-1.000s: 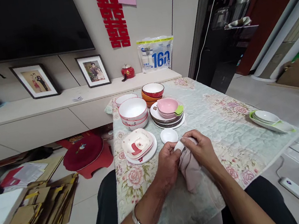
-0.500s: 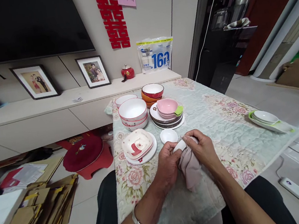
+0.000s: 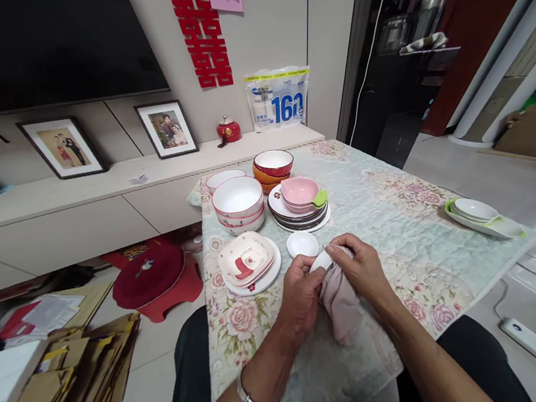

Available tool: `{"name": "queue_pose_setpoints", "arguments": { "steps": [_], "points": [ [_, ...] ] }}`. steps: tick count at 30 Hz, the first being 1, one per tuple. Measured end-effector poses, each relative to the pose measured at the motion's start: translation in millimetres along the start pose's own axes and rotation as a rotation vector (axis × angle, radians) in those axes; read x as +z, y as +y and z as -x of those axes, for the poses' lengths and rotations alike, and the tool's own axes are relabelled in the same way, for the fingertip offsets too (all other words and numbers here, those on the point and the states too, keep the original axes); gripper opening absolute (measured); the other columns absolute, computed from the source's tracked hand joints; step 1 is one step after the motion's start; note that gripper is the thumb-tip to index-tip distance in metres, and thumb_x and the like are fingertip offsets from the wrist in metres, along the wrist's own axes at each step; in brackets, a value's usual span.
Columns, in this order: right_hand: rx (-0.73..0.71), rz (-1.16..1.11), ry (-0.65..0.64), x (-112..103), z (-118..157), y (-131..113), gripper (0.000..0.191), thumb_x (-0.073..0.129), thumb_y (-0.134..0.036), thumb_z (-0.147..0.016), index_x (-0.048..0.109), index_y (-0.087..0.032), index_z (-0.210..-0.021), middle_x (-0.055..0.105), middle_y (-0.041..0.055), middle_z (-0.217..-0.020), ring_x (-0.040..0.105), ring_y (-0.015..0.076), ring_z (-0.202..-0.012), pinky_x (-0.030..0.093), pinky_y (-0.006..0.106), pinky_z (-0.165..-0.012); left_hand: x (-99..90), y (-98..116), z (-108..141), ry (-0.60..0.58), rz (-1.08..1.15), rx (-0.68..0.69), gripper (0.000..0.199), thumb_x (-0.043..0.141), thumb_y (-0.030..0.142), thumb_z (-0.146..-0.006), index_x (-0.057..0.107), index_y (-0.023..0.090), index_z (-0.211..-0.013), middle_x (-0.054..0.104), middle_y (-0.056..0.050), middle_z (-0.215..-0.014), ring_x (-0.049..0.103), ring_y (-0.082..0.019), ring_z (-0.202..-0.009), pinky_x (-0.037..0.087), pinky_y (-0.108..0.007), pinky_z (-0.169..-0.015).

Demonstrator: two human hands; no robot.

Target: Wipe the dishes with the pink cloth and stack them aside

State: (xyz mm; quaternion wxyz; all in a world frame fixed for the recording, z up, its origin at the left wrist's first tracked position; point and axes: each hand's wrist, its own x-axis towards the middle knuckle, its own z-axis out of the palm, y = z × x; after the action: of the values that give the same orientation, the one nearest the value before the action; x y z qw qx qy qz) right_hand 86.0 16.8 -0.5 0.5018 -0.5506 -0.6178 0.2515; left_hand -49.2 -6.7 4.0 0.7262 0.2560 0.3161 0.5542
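Observation:
My left hand (image 3: 304,289) pinches the edge of a small white dish (image 3: 323,260) above the near part of the table. My right hand (image 3: 357,264) grips a greyish-pink cloth (image 3: 341,304) against the dish's rim; the cloth hangs down between both hands and hides part of the dish. Just beyond my fingers, another small white dish (image 3: 303,244) rests on the tablecloth. Left of it, a bear-patterned bowl (image 3: 246,257) sits on a white plate (image 3: 271,277).
Behind are stacked white bowls (image 3: 238,198), red and orange bowls (image 3: 273,163), and plates (image 3: 300,219) topped by pink bowls (image 3: 300,191). A long green-edged dish (image 3: 481,224) holding small white bowls lies at the right table edge. A red stool (image 3: 154,283) stands left.
Hardly anything differs. Both hands stay on the dish and cloth, with only a very slight shift of the right hand and the view.

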Motion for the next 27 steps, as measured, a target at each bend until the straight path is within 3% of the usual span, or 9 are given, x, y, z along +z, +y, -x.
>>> {"name": "queue_pose_setpoints", "arguments": {
  "steps": [6, 12, 14, 18, 23, 27],
  "points": [
    [-0.21, 0.057, -0.106, -1.1, 3.4, -11.5, 0.012, 0.066, -0.031, -0.085, 0.069, -0.02, -0.081, 0.064, 0.0027, -0.08, 0.061, 0.0193, -0.08, 0.044, 0.031, -0.074, -1.3, -1.7, 0.0, -0.013, -0.034, 0.02, 0.029, 0.081, 0.024, -0.064, 0.054, 0.017, -0.07, 0.062, 0.003, -0.068, 0.055, -0.012, -0.066, 0.04, -0.024, -0.064],
    [-0.036, 0.009, 0.0, 1.7, 0.4, -1.9, 0.014, 0.065, -0.034, -0.085, 0.065, -0.02, -0.08, 0.066, 0.002, -0.079, 0.061, 0.0192, -0.076, 0.046, 0.031, -0.073, -0.3, -0.5, -0.1, 0.021, 0.018, -0.021, 0.028, 0.081, 0.022, -0.062, 0.056, 0.018, -0.074, 0.063, 0.003, -0.07, 0.055, -0.011, -0.064, 0.042, -0.024, -0.066],
    [-0.061, 0.024, 0.001, 3.8, 1.3, -2.5, 0.013, 0.065, -0.033, -0.084, 0.065, -0.021, -0.08, 0.065, 0.002, -0.079, 0.061, 0.0195, -0.076, 0.046, 0.031, -0.073, -0.2, -0.1, -0.5, 0.029, 0.033, -0.028, 0.028, 0.081, 0.023, -0.063, 0.058, 0.018, -0.078, 0.064, 0.002, -0.072, 0.056, -0.011, -0.064, 0.043, -0.024, -0.066],
    [-0.18, 0.041, -0.112, 3.6, 2.2, -6.7, 0.01, 0.066, -0.03, -0.084, 0.068, -0.022, -0.08, 0.065, 0.0025, -0.081, 0.062, 0.0198, -0.081, 0.046, 0.031, -0.075, -2.2, -1.1, -2.0, 0.031, 0.076, -0.032, 0.03, 0.081, 0.025, -0.064, 0.061, 0.017, -0.084, 0.068, -0.001, -0.079, 0.06, -0.013, -0.071, 0.045, -0.025, -0.069],
    [-0.024, 0.033, -0.035, -0.1, -1.2, 2.3, 0.014, 0.065, -0.034, -0.084, 0.066, -0.02, -0.08, 0.066, 0.0024, -0.079, 0.061, 0.0198, -0.076, 0.046, 0.031, -0.071, -5.0, -1.2, -2.5, 0.049, 0.057, -0.065, 0.029, 0.081, 0.027, -0.062, 0.063, 0.017, -0.082, 0.066, -0.001, -0.077, 0.059, -0.014, -0.07, 0.046, -0.026, -0.065],
    [-0.097, 0.044, -0.078, 0.2, 0.1, -0.2, 0.012, 0.066, -0.032, -0.084, 0.068, -0.021, -0.08, 0.065, 0.0022, -0.08, 0.061, 0.0195, -0.078, 0.046, 0.031, -0.073, -3.9, 1.7, -2.0, 0.069, 0.052, -0.06, 0.03, 0.082, 0.025, -0.058, 0.062, 0.017, -0.079, 0.065, 0.0, -0.076, 0.058, -0.013, -0.068, 0.046, -0.026, -0.063]
  ]
}}
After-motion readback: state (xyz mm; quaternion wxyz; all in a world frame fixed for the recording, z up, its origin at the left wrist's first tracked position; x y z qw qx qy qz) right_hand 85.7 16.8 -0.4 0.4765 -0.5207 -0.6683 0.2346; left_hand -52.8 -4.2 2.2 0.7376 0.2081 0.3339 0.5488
